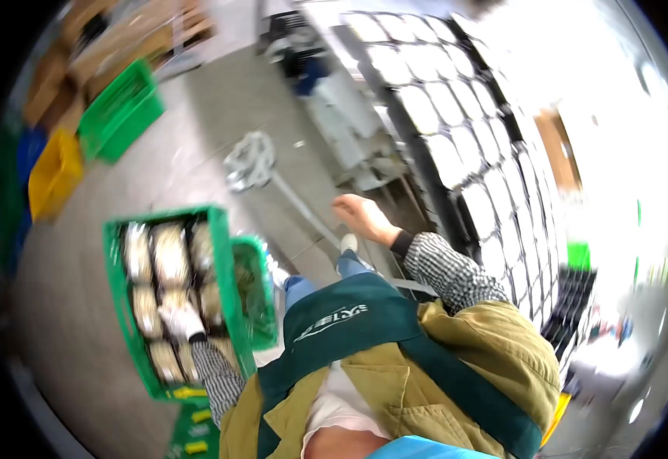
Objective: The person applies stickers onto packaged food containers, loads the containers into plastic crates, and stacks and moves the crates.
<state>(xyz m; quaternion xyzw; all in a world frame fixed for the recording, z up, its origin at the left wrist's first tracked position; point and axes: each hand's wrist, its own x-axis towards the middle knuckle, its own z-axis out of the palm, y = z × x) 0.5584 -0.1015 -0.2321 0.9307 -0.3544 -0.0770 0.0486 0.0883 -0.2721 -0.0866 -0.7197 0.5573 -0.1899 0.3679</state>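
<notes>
My left hand (181,320), pale and blurred, reaches into a green crate (231,306) on the left. It lies over the middle packs, and its fingers are too smeared to read. Rows of clear-wrapped, beige packs (171,254) fill the crate. In front of my body, my right hand (363,217) hangs in the air over the floor, fingers together and bent; whether anything is in them is hidden. A long rack of white packs in black trays (456,107) runs beside it on the right.
A green bin (256,291) stands between the crate and my legs. White strapping (251,159) lies on the floor ahead. At the upper left are another green crate (123,111), a yellow container (56,174) and cardboard boxes (112,46). A brown carton (558,149) is at the right.
</notes>
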